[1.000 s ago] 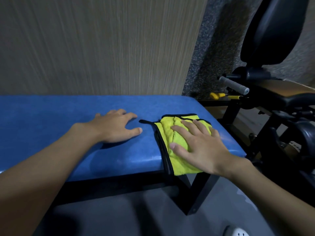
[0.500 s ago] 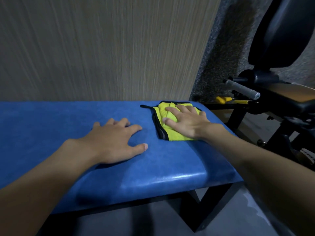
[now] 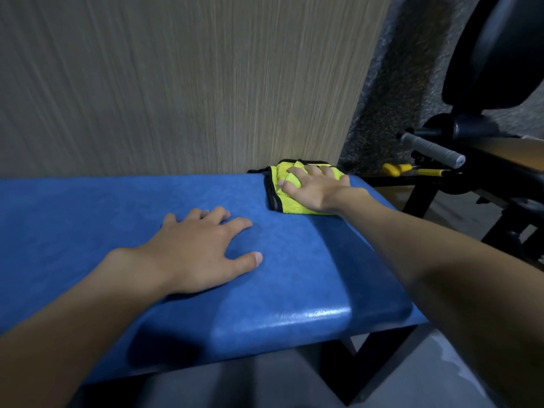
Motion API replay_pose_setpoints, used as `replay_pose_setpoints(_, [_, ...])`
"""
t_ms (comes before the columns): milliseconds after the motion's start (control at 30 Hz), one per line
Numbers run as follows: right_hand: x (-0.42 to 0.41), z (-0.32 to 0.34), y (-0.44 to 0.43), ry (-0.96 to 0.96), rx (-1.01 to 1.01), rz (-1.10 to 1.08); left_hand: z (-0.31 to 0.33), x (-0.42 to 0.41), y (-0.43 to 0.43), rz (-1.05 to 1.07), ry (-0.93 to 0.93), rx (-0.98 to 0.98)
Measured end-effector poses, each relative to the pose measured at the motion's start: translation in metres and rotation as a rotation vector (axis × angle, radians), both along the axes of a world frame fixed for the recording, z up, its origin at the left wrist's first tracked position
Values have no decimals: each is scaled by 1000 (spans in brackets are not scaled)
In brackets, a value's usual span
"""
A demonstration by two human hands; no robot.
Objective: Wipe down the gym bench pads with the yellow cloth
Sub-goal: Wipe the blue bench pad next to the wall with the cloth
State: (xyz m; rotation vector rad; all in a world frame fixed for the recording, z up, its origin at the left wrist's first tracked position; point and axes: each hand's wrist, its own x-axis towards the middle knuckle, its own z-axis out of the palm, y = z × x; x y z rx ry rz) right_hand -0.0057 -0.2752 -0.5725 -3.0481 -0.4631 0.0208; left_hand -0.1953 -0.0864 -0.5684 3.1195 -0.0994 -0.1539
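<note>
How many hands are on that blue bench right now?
2. The left hand rests flat on the blue pad near its middle. The right hand presses the yellow cloth at the far right corner, by the wall.

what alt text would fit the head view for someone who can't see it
The right hand presses a yellow cloth onto the far corner of a blue bench pad, while the left hand rests open on the pad nearer the camera.

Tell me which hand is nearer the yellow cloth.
Right. The right hand presses on the yellow cloth; the left hand rests on the blue pad nearer the person, apart from it.
</note>
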Motion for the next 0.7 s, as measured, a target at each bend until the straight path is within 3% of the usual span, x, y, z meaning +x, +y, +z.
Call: replay_pose_setpoints(700, [-210,-13,-79,-53,-7,177,7,-14,0,5,-4,-95])
